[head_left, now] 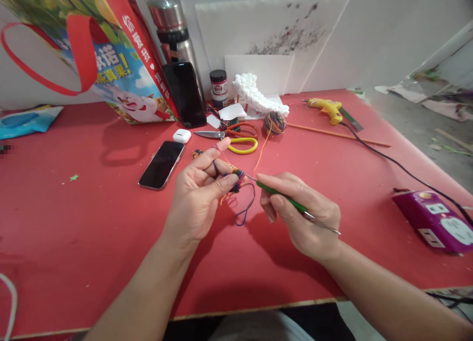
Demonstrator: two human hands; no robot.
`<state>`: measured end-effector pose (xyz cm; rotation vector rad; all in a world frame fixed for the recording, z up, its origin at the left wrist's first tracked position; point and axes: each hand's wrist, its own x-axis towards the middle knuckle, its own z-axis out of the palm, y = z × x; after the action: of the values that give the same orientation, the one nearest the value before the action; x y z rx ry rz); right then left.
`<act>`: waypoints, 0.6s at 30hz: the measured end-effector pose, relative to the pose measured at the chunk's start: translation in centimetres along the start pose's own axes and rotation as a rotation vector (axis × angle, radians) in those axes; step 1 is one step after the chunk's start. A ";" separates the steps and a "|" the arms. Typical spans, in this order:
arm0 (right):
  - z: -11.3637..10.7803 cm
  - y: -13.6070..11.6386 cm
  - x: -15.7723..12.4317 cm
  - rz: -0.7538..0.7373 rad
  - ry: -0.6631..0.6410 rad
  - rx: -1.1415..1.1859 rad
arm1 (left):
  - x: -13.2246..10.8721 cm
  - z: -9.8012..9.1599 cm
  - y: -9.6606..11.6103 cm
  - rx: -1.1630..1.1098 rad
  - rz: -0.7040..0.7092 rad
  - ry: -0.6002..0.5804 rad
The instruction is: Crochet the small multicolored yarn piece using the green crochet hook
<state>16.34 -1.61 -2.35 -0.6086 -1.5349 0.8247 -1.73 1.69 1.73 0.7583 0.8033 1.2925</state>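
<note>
My left hand (199,193) pinches a small multicoloured crochet piece (237,177) between thumb and fingers, with the yarn looped over the raised index finger. My right hand (299,213) grips a green-handled crochet hook (284,199), its metal tip poked into the piece. A loose strand of the yarn hangs in a loop below the piece. An orange strand runs back to a multicoloured yarn ball (274,122) further up the red table (92,222).
Near the hands lie a dark phone (161,164), a white earbud case (182,135), scissors (236,132) and a yellow ring. A gift bag (111,60), flask, standing phone and paint jar stand behind. A yellow glue gun (327,108) and a purple power strip (436,221) lie right.
</note>
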 end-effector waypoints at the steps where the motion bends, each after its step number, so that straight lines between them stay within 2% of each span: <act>1: 0.0 0.0 0.0 0.000 0.001 -0.001 | 0.0 0.0 0.0 0.000 0.002 0.001; 11: 0.1 -0.7 0.3 0.048 0.049 -0.029 | -0.2 0.2 0.1 0.035 0.027 0.002; 18: 0.2 -0.9 0.5 0.010 0.070 -0.045 | -0.1 0.2 0.1 0.019 0.014 -0.005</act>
<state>16.15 -1.81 -1.39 -0.6723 -1.4909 0.7707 -1.60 1.60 1.97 0.7837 0.8089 1.2965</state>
